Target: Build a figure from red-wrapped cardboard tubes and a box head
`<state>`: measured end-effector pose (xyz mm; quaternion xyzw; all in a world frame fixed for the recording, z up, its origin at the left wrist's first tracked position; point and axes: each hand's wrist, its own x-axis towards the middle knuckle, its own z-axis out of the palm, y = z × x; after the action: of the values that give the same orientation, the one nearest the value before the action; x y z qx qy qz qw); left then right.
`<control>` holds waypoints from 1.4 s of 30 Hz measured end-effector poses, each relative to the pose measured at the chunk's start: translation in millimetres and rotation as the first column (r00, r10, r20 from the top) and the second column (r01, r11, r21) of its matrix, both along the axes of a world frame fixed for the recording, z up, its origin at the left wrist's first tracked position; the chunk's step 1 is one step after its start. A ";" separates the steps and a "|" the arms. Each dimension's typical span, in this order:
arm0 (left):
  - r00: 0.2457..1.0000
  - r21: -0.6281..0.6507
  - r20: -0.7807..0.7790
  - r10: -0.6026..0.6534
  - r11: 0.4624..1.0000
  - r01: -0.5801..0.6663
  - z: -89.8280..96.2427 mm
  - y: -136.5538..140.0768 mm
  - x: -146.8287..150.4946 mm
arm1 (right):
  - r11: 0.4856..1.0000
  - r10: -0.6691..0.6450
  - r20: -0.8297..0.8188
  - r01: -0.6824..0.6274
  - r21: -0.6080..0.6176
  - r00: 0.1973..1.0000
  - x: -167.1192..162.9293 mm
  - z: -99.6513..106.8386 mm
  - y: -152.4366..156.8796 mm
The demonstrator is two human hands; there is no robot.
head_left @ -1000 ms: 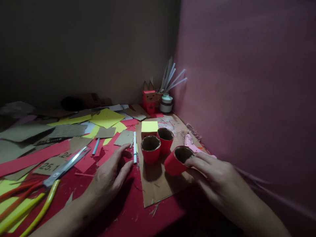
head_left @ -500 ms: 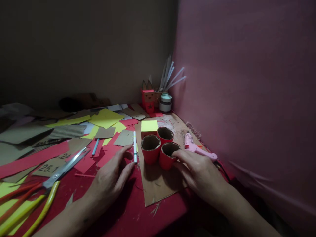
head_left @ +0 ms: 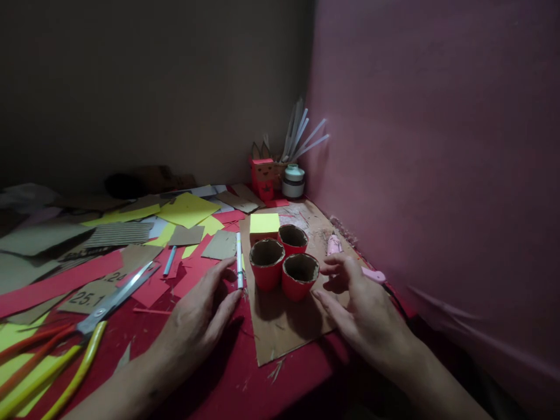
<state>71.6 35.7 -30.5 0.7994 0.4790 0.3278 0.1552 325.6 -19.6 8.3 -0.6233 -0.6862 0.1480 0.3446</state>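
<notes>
Three small red paper-covered cups with brown cardboard rims stand clustered on a brown cardboard sheet (head_left: 280, 338): a left cup (head_left: 266, 274), a back cup (head_left: 294, 236) and a front right cup (head_left: 300, 283). My right hand (head_left: 350, 291) is beside the front right cup, fingers apart, holding nothing. Part of a pink glue gun (head_left: 335, 244) shows behind that hand. My left hand (head_left: 205, 303) rests on the red tabletop with thumb and fingers apart. Close to its fingertips lies a white marker (head_left: 239, 262) along the cardboard's left edge.
Large scissors (head_left: 94, 318) with red and yellow handles lie at left among paper and cardboard scraps (head_left: 186, 210). A yellow-topped block (head_left: 264, 223) sits behind the cups. Farther back are a red figure with ears (head_left: 262, 178) and a lidded jar (head_left: 293, 181). A pink sheet (head_left: 437, 175) hangs at right.
My right hand has let go of the front right cup's rim and drawn slightly to the right. That cup has shifted slightly left; my left hand stays nearly in place.
</notes>
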 end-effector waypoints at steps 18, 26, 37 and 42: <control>0.995 -0.015 -0.014 -0.096 0.995 0.096 -8.2 2.0 2.1 | 0.989 0.106 -0.107 -0.116 -0.093 0.989 -15.3 -10.6 15.4; 0.995 0.010 -0.036 -0.089 0.996 0.089 -6.8 2.1 3.1 | 0.991 0.119 -0.084 -0.123 -0.046 0.989 -14.4 -13.3 18.2; 0.994 0.035 -0.043 -0.101 0.994 0.102 -11.6 0.2 3.5 | 0.989 0.134 -0.067 -0.137 -0.052 0.989 -10.9 -20.5 18.3; 0.993 0.026 -0.046 -0.112 0.993 0.114 -10.1 -0.1 4.0 | 0.985 0.125 -0.060 -0.131 -0.109 0.990 -7.4 -18.6 22.5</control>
<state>75.6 35.6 -40.6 0.8345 0.4316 0.3072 0.1513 318.2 2.9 -10.3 -0.5924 -0.7059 0.2248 0.3166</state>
